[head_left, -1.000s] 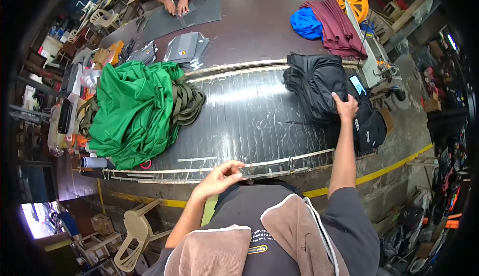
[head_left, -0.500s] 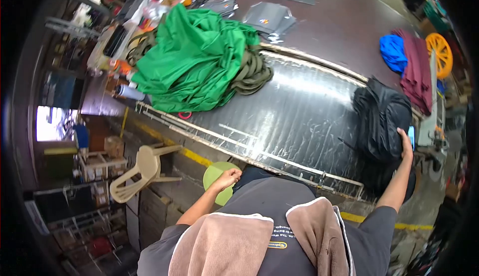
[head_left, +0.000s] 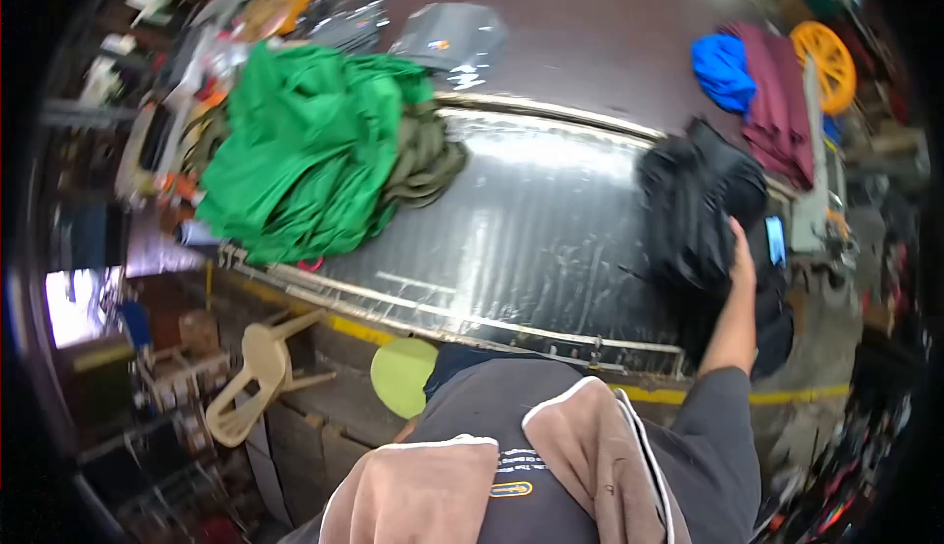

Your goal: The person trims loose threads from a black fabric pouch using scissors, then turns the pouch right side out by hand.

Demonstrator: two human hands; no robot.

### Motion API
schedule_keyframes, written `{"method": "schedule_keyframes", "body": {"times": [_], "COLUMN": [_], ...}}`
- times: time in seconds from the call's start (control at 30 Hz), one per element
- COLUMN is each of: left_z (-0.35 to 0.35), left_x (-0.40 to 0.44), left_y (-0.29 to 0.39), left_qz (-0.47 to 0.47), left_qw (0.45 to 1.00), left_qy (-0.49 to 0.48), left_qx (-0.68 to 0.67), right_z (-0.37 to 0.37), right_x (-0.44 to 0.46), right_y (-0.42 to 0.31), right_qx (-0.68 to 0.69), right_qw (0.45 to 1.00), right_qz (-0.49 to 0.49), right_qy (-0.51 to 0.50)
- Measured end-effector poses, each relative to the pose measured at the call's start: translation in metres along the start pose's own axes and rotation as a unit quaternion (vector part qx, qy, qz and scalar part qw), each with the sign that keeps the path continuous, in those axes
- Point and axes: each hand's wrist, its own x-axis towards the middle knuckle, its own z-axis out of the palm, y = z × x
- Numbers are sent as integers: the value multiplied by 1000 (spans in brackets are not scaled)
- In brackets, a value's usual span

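A black backpack (head_left: 688, 214) lies on the right part of the dark shiny tabletop (head_left: 531, 239). My right hand (head_left: 742, 254) rests against its right side with the fingers stretched along it. Just right of that hand is a phone (head_left: 776, 241) with a lit screen, apart from the fingers. More black material (head_left: 772, 337) sits below the backpack, partly behind my forearm. My left hand is out of sight, low by my body. Across the table to the left is a large heap of green fabric (head_left: 305, 151), with olive straps (head_left: 428, 165) bundled beside it.
Grey pieces in clear plastic (head_left: 452, 37) lie at the back. Blue fabric (head_left: 723, 72), maroon fabric (head_left: 772, 101) and a yellow wheel (head_left: 824, 67) are at the far right. A beige plastic chair (head_left: 264, 367) and a round light-green stool top (head_left: 403, 377) stand left of me.
The view has shifted, so the table's things appear further left. My right hand has come away from the phone, which shows more fully. My left hand has dropped out of sight.
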Motion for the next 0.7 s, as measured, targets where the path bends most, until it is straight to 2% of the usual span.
{"method": "schedule_keyframes", "body": {"times": [0.03, 0.07, 0.1, 0.13, 0.2, 0.23, 0.3, 0.37, 0.43, 0.57, 0.63, 0.67, 0.7], "left_z": [-10, -19, -29, -41, -63, -74, -98, -107, -113, -113, -108, -102, -99], "left_x": [11, 21, 36, 50, 81, 95, 92, 102, 121, 119, 129, 131, 125], "left_y": [13, 23, 36, 51, 77, 94, 135, 156, 160, 179, 170, 166, 168], "left_qz": [30, 66, 99, 131, 146, 113, 166, 186, 148, 153, 167, 164, 168], "left_qw": [999, 996, 992, 986, 983, 989, 981, 971, 973, 985, 984, 980, 981], "left_qy": [29, 53, 77, 99, 109, 90, 104, 75, 40, 55, 51, 39, 43], "left_qx": [-11, -18, -31, -45, -37, -7, -1, -133, -173, -55, -41, -107, -81], "right_z": [21, 40, 44, 32, 96, 109, 156, 190, 205, 208, 203, 200, 194], "right_x": [-10, -15, -1, 49, 8, 22, 6, -19, -16, -9, -21, -30, -40], "right_y": [-6, -9, 1, 32, 13, 25, 27, 19, 22, 21, 17, 15, 18], "right_qx": [22, -2, 10, 17, -6, -19, -28, -20, -28, -68, -65, -73, -81], "right_qw": [999, 999, 1000, 1000, 997, 995, 989, 991, 990, 991, 989, 986, 980], "right_qz": [29, 21, 0, 4, -7, -33, -52, -49, -52, -38, -77, -86, -122], "right_qy": [-18, 27, -8, 5, 80, 87, 135, 126, 126, 106, 108, 127, 136]}}
